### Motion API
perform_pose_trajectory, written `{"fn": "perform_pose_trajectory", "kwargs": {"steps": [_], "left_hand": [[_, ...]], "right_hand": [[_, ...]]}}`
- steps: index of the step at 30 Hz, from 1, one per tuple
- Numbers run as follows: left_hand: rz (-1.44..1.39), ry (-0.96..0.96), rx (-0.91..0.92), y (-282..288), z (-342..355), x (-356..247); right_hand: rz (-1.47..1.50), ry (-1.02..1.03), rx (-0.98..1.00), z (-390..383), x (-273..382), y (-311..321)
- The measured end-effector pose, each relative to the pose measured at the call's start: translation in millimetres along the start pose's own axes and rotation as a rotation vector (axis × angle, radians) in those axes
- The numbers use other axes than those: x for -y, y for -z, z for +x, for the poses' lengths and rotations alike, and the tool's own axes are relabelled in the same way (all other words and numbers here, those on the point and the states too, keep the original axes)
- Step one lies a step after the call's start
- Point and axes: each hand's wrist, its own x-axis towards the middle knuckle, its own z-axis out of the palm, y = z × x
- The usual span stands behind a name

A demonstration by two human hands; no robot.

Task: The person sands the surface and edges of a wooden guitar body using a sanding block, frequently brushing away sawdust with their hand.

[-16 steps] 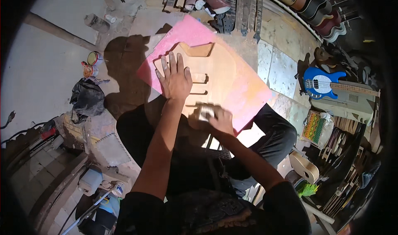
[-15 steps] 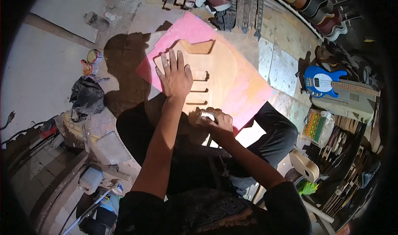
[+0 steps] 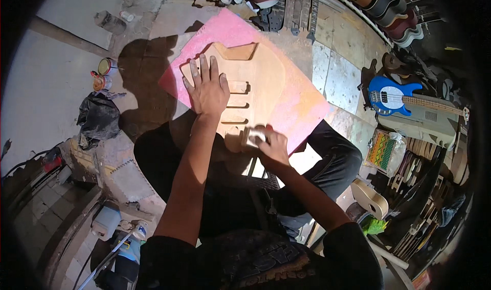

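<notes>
Head view, person seated, legs in dark trousers showing under the work.

An unfinished wooden guitar body (image 3: 255, 82) is lying flat on a pink foam sheet (image 3: 302, 105), which is resting partly over the person's lap and partly over the floor. The body is pale bare wood, with rectangular slots cut across its middle and a square notch at the far end.

Left hand (image 3: 207, 88) is lying flat on the near-left part of the guitar body, fingers spread and pointing away, palm pressing down; grip released, nothing held.

Right hand (image 3: 271, 144) is sitting at the near edge of the guitar body, fingers curled over a small pale sanding block (image 3: 253, 136); grip clenched on the block. The block is touching the wood; it is blurred, so its detail is unclear.

Surroundings: a blue electric bass (image 3: 391, 98) is lying to the right, well apart. A black bag (image 3: 97, 118) and small tins (image 3: 102, 75) are sitting on the floor to the left.
</notes>
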Motion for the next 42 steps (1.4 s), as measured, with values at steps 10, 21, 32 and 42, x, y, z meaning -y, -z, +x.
{"fn": "perform_pose_trajectory", "kwargs": {"steps": [10, 21, 32, 42], "left_hand": [[-0.052, -0.006, 0.008, -3.4, 7.0, -9.1], [0.019, 0.01, 0.051, 5.8, -0.7, -0.4], [-0.114, -0.327, -0.04, -8.4, 34.2, -9.6], [-0.01, -0.536, 0.118, -15.6, 57.4, -92.1]], "right_hand": [[-0.107, -0.122, -0.242, 142.0, -46.8, 25.7], [0.028, -0.064, -0.065, 111.5, -49.4, 4.4], [0.1, -0.081, -0.401, 129.6, -124.0, 103.6], [0.773, -0.424, -0.593, -16.5, -123.3, 105.8]]}}
